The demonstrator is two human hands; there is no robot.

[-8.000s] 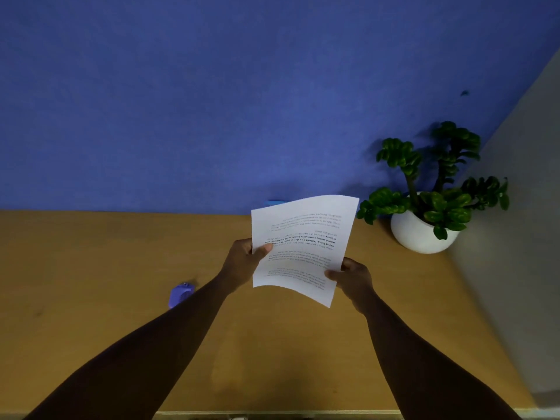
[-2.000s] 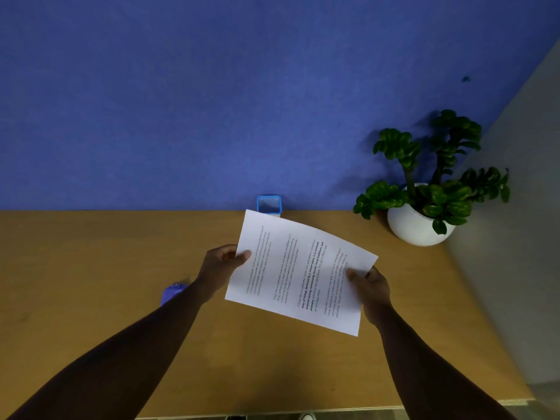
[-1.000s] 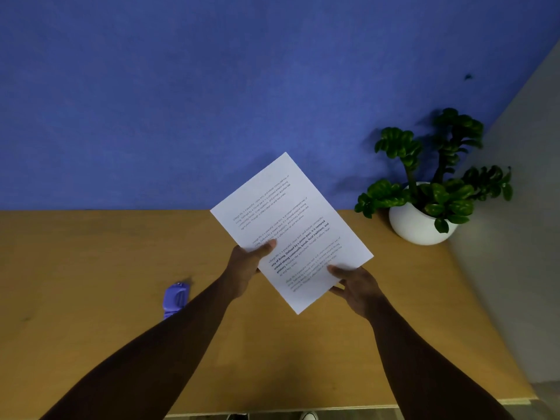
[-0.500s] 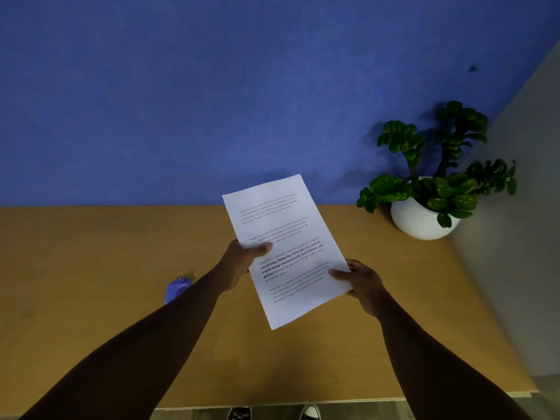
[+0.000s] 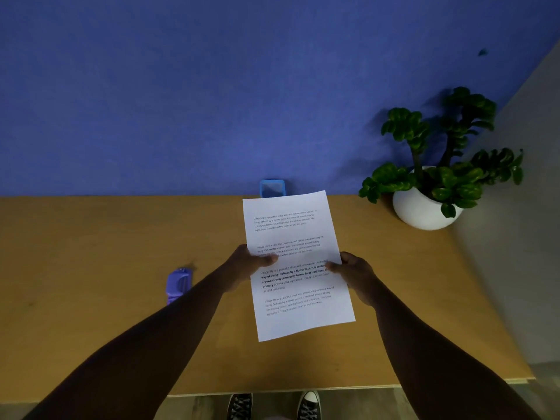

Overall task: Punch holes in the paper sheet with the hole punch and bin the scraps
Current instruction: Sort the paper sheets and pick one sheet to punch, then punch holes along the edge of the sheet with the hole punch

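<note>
A white printed paper sheet (image 5: pixel 295 234) is held above the wooden desk (image 5: pixel 91 237), nearly upright with its text facing me. My left hand (image 5: pixel 247 265) grips its left edge, thumb on the front. My right hand (image 5: pixel 353 274) pinches its right edge. A purple hole punch (image 5: pixel 178 283) lies on the desk to the left, partly hidden by my left forearm. A small blue container (image 5: pixel 272 188) stands at the desk's back edge against the wall, just above the top of the sheet.
A green plant in a white pot (image 5: pixel 424 207) stands at the back right corner. A blue wall (image 5: pixel 212 86) runs behind the desk and a grey wall (image 5: pixel 521 237) on the right. My shoes (image 5: pixel 272 406) show below the desk's front edge.
The sheet has been turned from tilted to nearly straight and brought lower towards me. Both hands keep their hold on its side edges. The blue container shows again behind the sheet.
</note>
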